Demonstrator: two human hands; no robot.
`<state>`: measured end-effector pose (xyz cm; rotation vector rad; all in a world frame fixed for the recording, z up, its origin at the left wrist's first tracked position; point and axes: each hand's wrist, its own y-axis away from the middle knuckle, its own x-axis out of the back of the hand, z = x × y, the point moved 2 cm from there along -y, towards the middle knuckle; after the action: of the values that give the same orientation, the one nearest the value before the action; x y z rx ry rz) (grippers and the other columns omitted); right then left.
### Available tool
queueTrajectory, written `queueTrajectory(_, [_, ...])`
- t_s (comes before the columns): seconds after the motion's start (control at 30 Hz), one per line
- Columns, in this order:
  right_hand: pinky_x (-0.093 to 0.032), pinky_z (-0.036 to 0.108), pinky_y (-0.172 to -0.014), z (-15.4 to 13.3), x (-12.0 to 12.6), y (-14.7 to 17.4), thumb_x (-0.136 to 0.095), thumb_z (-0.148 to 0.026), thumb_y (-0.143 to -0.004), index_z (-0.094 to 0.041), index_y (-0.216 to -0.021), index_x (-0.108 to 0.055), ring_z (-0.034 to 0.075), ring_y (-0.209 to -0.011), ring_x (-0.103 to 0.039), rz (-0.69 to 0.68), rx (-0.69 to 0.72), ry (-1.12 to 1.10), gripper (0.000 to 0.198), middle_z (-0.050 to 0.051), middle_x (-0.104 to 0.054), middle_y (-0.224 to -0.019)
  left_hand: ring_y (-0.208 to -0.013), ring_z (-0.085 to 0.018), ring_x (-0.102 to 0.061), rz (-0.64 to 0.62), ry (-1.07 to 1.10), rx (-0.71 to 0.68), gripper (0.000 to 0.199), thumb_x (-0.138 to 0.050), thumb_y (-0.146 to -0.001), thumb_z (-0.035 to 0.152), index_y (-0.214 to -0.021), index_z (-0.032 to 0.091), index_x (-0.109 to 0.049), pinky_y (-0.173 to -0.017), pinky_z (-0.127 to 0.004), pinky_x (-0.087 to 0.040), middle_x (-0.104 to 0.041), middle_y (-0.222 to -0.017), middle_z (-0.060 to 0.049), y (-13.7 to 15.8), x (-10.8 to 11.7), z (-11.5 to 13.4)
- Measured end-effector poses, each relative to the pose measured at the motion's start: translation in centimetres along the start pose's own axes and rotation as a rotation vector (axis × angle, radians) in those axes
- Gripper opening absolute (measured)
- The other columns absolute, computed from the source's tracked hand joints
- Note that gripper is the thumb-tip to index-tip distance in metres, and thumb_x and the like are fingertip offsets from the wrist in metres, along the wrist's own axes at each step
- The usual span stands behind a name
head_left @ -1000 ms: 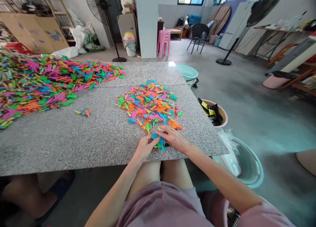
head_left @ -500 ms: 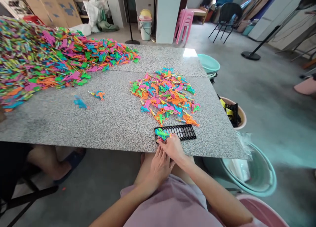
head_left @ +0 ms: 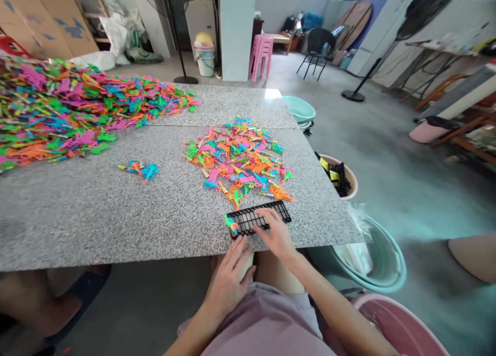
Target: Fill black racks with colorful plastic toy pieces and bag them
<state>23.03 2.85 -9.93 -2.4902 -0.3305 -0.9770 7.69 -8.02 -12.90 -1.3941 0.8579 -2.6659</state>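
Observation:
A black slotted plastic tray (head_left: 248, 220) lies slightly slanted near the table's front edge. At its left end sits a small colourful plastic toy piece (head_left: 231, 223), green with orange and blue parts. My right hand (head_left: 276, 235) hovers over the tray's middle, thumb and fingers apart, and nothing shows between them. My left hand (head_left: 232, 273) is at the table edge just below the tray, with its fingers stretched out and no object in it. Just beyond the tray is a loose pile of bright plastic toy pieces (head_left: 240, 159), some with shiny tube-like parts.
A much larger heap of toy pieces (head_left: 77, 108) covers the table's left side. A few pieces (head_left: 141, 170) lie apart between the heaps. Beside the table's right edge stand a tub with black trays (head_left: 351, 178), a green tub (head_left: 401, 265) and a pink tub (head_left: 411, 320).
My right hand has let go of the toy piece at the tray's left end and moved right. My hands have separated. The tray has turned slightly, and a blue piece now lies beside the orange one.

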Motion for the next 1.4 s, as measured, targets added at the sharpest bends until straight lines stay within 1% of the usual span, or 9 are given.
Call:
queueTrajectory(0.17, [-0.047, 0.042, -0.098, 4.3, 2.8, -1.7, -0.048, -0.015, -0.095, -0.020, -0.112, -0.064, 0.024, -0.109, -0.057, 0.056, -0.004, 0.238, 0.024, 0.010, -0.064, -0.110, -0.090, -0.025, -0.066, 0.353, -0.037, 0.312, 0.034, -0.066, -0.087, 0.041, -0.108, 0.016, -0.057, -0.082, -0.040, -0.056, -0.065, -0.095, -0.009, -1.4, 1.6, -3.2])
queueTrajectory(0.43, [-0.052, 0.033, -0.082, 4.4, 2.6, -9.9, -0.051, 0.000, -0.086, -0.016, -0.098, -0.061, 0.022, -0.095, -0.065, -0.286, -0.013, 0.495, 0.023, 0.011, -0.064, -0.102, -0.070, -0.020, -0.065, 0.261, -0.056, 0.236, 0.029, -0.051, -0.096, 0.046, -0.089, 0.019, -0.061, -0.067, -0.033, -0.054, -0.064, -0.078, -0.003, -4.2, 0.4, -4.3])
queueTrajectory(0.53, [-0.054, 0.032, -0.079, 5.0, 4.9, -8.2, -0.050, -0.010, -0.091, -0.019, -0.102, -0.057, 0.020, -0.088, -0.066, -0.083, 0.001, 0.179, 0.016, 0.007, -0.065, -0.097, -0.069, -0.020, -0.064, 0.277, -0.068, 0.226, 0.026, -0.054, -0.095, 0.044, -0.087, 0.019, -0.060, -0.068, -0.032, -0.054, -0.063, -0.076, -0.003, -3.8, 0.4, -4.2])
queueTrajectory(0.73, [-0.057, 0.030, -0.061, 9.5, 9.9, -0.7, -0.060, -0.046, -0.085, -0.020, -0.108, -0.053, 0.014, -0.061, -0.065, 0.518, -0.431, -0.481, 0.035, 0.000, -0.065, -0.081, -0.074, -0.020, -0.064, 0.265, -0.052, 0.208, 0.021, -0.058, -0.093, 0.040, -0.089, 0.020, -0.061, -0.071, -0.032, -0.052, -0.065, -0.080, -0.004, -3.5, 0.4, -4.5])
queueTrajectory(0.87, [-0.054, 0.034, -0.066, 11.2, 11.5, 3.5, -0.070, -0.042, -0.075, -0.018, -0.078, -0.061, 0.019, -0.067, -0.066, 0.234, -0.512, -0.149, 0.025, 0.003, -0.067, -0.069, -0.073, -0.019, -0.063, 0.247, -0.021, 0.178, 0.019, -0.058, -0.094, 0.038, -0.089, 0.020, -0.060, -0.072, -0.031, -0.052, -0.066, -0.081, -0.003, -3.5, 0.7, -4.6])
queueTrajectory(1.0, [-0.050, 0.034, -0.074, 10.0, 12.3, 4.4, -0.062, -0.021, -0.080, -0.021, -0.089, -0.063, 0.022, -0.085, -0.065, -0.002, -0.329, 0.295, 0.009, 0.005, -0.070, -0.086, -0.075, -0.020, -0.063, 0.251, -0.019, 0.194, 0.019, -0.059, -0.093, 0.038, -0.090, 0.019, -0.061, -0.073, -0.032, -0.051, -0.065, -0.081, -0.004, -3.4, 0.8, -4.6])
queueTrajectory(1.13, [-0.052, 0.032, -0.068, 7.5, 10.3, 2.3, -0.052, -0.024, -0.088, -0.020, -0.100, -0.059, 0.021, -0.076, -0.066, 0.025, -0.276, 0.137, 0.015, 0.009, -0.068, -0.093, -0.074, -0.019, -0.063, 0.243, -0.034, 0.241, 0.023, -0.056, -0.094, 0.041, -0.089, 0.020, -0.061, -0.070, -0.031, -0.052, -0.064, -0.079, -0.003, -3.1, 0.5, -4.5])
queueTrajectory(1.27, [-0.053, 0.028, -0.056, 3.8, 3.3, -1.3, -0.053, -0.029, -0.085, -0.021, -0.096, -0.054, 0.016, -0.060, -0.065, -0.086, -0.328, -0.405, 0.013, 0.002, -0.066, -0.078, -0.074, -0.019, -0.063, 0.228, -0.043, 0.282, 0.027, -0.053, -0.095, 0.044, -0.089, 0.019, -0.062, -0.068, -0.031, -0.053, -0.064, -0.080, -0.004, -2.9, 0.2, -4.6])
queueTrajectory(1.4, [-0.049, 0.025, -0.053, 0.2, -3.4, -5.3, -0.060, -0.028, -0.079, -0.020, -0.087, -0.054, 0.014, -0.054, -0.058, -0.150, -0.296, -0.471, 0.014, -0.003, -0.060, -0.066, -0.074, -0.020, -0.063, 0.225, -0.034, 0.291, 0.029, -0.052, -0.096, 0.044, -0.089, 0.018, -0.062, -0.067, -0.032, -0.053, -0.064, -0.079, -0.005, -2.9, 0.2, -4.5])
